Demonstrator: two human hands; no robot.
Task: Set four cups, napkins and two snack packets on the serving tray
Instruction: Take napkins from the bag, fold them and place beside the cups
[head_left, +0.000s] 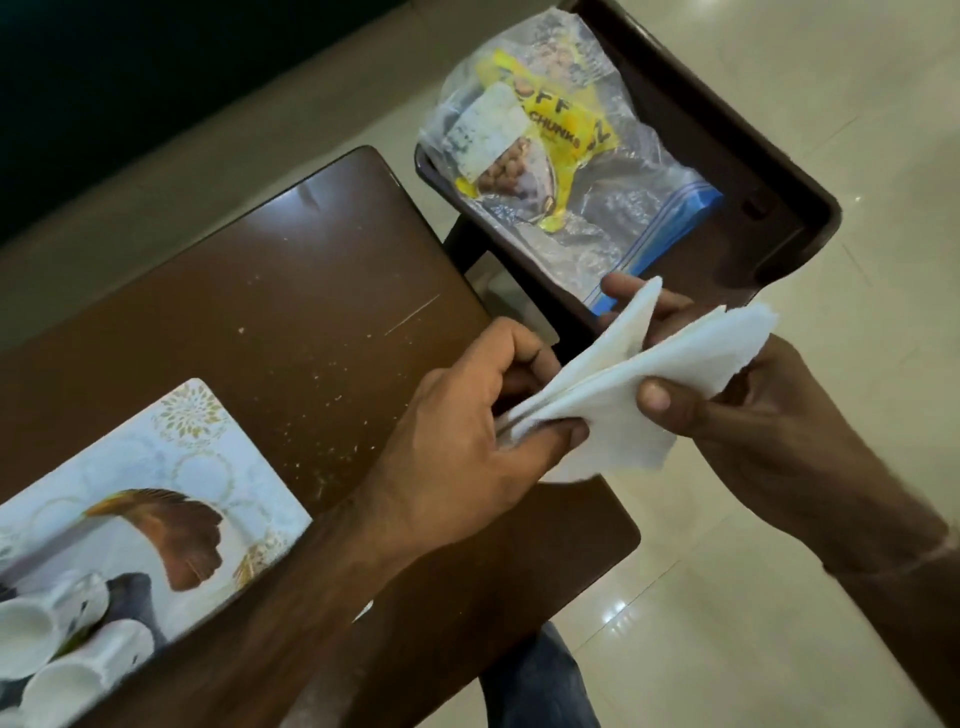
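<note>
White paper napkins (639, 374) are held in the air over the right edge of the brown table (291, 291). My left hand (467, 447) pinches their lower left corner, and my right hand (737, 395) grips their right side with the thumb on top. The serving tray (171, 467), white with a bird print, lies at the lower left. White cups (62, 654) stand on its near end. A clear zip bag with a yellow snack packet (540, 140) inside rests on a dark chair seat (727, 171) at the upper right.
Small crumbs dot the table top between the tray and my hands. A narrow gap separates the table from the chair. Pale tiled floor (779, 597) spreads to the right. My knee in blue jeans (535, 691) shows under the table edge.
</note>
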